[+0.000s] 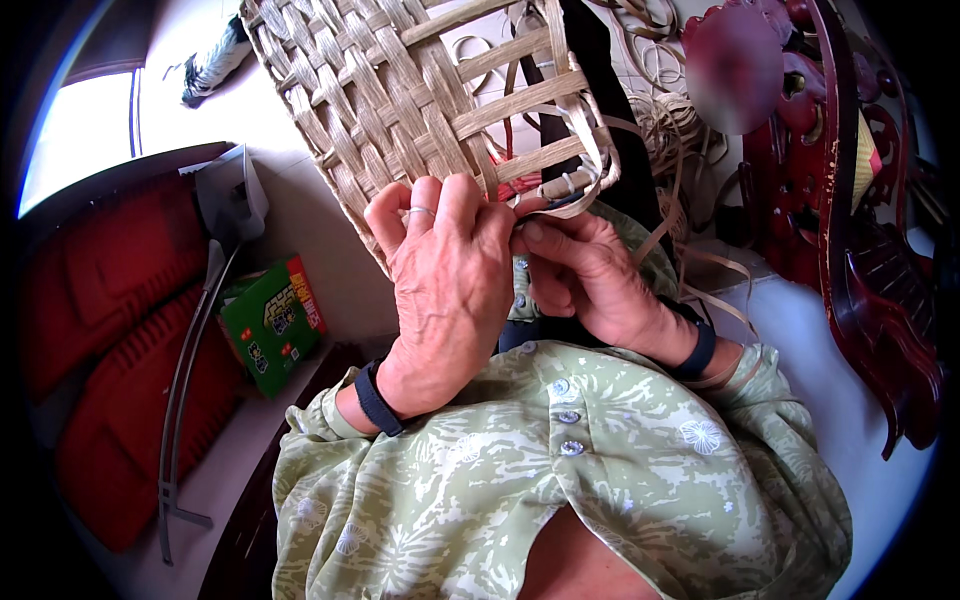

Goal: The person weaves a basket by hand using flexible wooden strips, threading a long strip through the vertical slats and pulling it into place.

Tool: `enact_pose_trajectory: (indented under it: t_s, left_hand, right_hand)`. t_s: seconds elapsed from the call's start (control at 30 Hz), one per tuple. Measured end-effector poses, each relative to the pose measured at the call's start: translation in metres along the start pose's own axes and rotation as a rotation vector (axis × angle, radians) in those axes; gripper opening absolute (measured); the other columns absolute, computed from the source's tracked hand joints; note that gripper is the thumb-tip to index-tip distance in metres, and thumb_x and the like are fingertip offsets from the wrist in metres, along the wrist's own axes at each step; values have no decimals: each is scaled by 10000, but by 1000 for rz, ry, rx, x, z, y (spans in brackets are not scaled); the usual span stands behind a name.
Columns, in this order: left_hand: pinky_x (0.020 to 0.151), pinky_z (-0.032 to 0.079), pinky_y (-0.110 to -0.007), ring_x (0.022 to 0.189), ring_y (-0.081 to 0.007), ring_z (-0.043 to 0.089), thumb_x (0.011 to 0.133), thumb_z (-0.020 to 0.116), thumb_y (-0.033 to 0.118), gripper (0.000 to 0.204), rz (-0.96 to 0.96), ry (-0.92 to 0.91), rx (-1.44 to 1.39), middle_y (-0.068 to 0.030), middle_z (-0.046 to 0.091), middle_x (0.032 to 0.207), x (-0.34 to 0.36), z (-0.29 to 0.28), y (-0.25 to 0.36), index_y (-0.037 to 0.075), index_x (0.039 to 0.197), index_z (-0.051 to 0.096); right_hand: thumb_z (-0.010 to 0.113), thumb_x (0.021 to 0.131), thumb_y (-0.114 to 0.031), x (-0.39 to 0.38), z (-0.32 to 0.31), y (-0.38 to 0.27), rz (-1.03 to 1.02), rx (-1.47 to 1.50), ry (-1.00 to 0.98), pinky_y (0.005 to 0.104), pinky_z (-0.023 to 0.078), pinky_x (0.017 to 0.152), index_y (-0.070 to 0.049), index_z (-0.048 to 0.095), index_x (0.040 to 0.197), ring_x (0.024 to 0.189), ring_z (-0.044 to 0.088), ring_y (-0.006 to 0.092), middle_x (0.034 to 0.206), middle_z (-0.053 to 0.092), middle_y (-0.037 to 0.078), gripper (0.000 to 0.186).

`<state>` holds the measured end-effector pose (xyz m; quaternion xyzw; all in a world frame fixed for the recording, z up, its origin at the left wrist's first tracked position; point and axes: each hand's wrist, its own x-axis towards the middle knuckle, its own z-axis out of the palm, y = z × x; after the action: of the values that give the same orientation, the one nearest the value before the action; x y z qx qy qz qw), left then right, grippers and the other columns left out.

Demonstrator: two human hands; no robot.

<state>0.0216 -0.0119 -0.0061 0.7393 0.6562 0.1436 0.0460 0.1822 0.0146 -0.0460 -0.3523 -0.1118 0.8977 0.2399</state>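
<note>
A woven panel (390,100) of flat tan strips on a frame stands in front of me, tightly woven on its left and open on its right. My left hand (440,270), a ring on one finger, is closed with its fingers bent over the panel's near edge. Beside it, my right hand (590,265) is closed in a pinch, thumb against fingers, on a flat tan strip (575,208) at the near right corner. Something thin and dark shows between the hands; its kind is unclear. My fingertips are partly hidden behind the weave.
Loose coiled strips (675,130) lie on the floor beyond my right hand, with one trailing past my wrist. A carved dark red wooden chair (840,200) stands at the right. At left are red ridged pieces (130,400), a grey metal bar (190,390) and a green box (268,325).
</note>
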Motion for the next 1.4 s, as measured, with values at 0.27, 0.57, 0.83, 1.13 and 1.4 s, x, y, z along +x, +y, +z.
enact_pose_trajectory:
  t_s: [0.27, 0.57, 0.83, 1.13, 1.4]
  left_hand:
    - [915, 389, -441, 860, -259, 556, 736, 724, 48, 334, 32, 29, -159, -44, 541, 846, -3, -4, -12, 110, 1057, 657]
    - [865, 463, -371, 838, -230, 614, 675, 820, 87, 427, 244, 59, -405, -1, 639, 878, -12, -7, -46, 82, 1073, 668]
    - [875, 458, -389, 831, -204, 611, 696, 806, 135, 290, 282, 95, -357, -2, 627, 884, -14, -6, -44, 122, 970, 711]
    - [878, 443, -397, 811, -161, 567, 712, 698, 177, 315, 334, 182, -208, 36, 566, 901, -22, 5, -28, 206, 1025, 719]
    - [820, 456, -388, 769, -164, 571, 689, 734, 162, 250, 373, 270, -188, 30, 582, 882, -21, 11, -30, 181, 937, 712]
  right_hand:
    - [691, 916, -99, 1, 2, 3, -89, -295, 151, 221, 427, 426, -6, 699, 1043, 489, 561, 79, 802, 693, 39, 157]
    - [673, 858, 32, -8, 6, 8, -506, -1020, 7, 248, 475, 495, -35, 671, 887, 534, 603, 83, 768, 690, 41, 73]
    - [665, 944, -93, -28, 5, -12, 61, -398, -66, 174, 407, 419, 3, 634, 1067, 461, 539, 52, 759, 690, 71, 159]
    - [641, 979, -289, -30, 7, -22, 183, -360, -113, 183, 339, 380, -33, 619, 1007, 418, 486, 46, 713, 668, 71, 259]
    - [607, 1002, -272, -43, 8, -18, 156, -210, -239, 197, 387, 417, -34, 647, 923, 459, 526, 80, 743, 682, 105, 254]
